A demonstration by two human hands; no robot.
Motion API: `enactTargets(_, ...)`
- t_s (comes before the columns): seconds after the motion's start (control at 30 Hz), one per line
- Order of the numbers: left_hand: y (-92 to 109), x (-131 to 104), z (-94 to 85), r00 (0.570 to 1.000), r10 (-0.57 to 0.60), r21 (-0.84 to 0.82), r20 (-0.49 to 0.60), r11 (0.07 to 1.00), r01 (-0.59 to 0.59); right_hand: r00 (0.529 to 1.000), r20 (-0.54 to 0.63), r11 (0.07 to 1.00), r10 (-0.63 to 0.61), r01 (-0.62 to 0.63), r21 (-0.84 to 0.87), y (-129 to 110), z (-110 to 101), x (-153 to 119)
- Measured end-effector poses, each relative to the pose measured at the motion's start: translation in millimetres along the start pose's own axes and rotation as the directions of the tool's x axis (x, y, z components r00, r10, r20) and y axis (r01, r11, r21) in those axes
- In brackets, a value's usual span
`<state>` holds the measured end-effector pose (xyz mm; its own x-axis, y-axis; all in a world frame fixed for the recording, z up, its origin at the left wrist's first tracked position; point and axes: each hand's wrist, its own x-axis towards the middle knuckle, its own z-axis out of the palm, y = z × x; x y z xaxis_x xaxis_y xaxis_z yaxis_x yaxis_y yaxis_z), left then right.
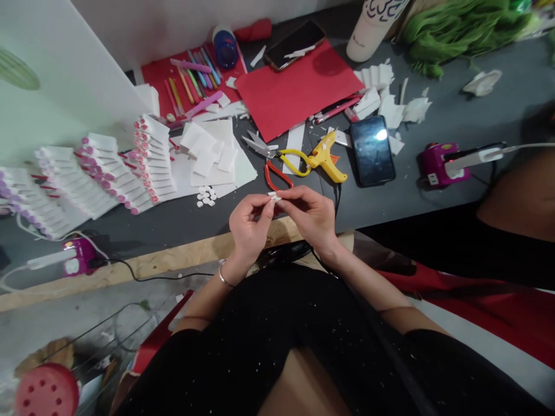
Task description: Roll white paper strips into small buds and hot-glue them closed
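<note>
Over the front edge of the table, my left hand (251, 224) and my right hand (311, 216) meet fingertip to fingertip. Both pinch a small white piece (274, 197) that looks like paper; the fingers cover much of it. Just beyond them lie scissors (260, 147) with one red and one yellow handle, and a yellow glue gun (326, 159). Left of my hands is a small heap of white rolled bits (206, 196). White paper rectangles (208, 147) lie loosely stacked behind that heap.
Rows of white paper pieces with pink and purple tips (154, 159) line the left side. A phone (373, 151) and a purple power block (444, 164) lie right. Red sheets (299, 84), markers (195, 75) and a tumbler (373, 29) sit behind. Another person's arm (520, 196) shows right.
</note>
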<state>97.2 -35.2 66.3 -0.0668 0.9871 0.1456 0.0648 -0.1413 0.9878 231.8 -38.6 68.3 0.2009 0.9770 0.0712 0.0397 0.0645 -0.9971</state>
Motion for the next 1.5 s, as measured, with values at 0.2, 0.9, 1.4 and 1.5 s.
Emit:
enactTargets(0.2, 1, 6, 8.8, 0.995, -0.087, -0.086, 0.051, 0.992, 0.091, 0.997, -0.062, 0.998, -0.034, 0.03, -0.059, -1, -5, 1)
enactTargets(0.9, -34, 74, 66.3, 0.945, -0.287, -0.27, 0.16, 0.908, 0.321, 0.986, 0.011, 0.506, -0.163, 0.093, -0.857, 77, -92, 89)
enactTargets(1.4, -68, 125, 84.4, 0.954, -0.25, -0.125, 0.165, 0.954, 0.271, 0.964, 0.062, 0.952, 0.258, -0.265, 0.155, 46, -81, 50)
enactTargets(1.5, -70, 124, 83.0, 0.952, -0.235, -0.104, 0.196, 0.96, 0.259, 0.989, 0.057, 0.991, 0.134, -0.135, 0.017, 48, -78, 45)
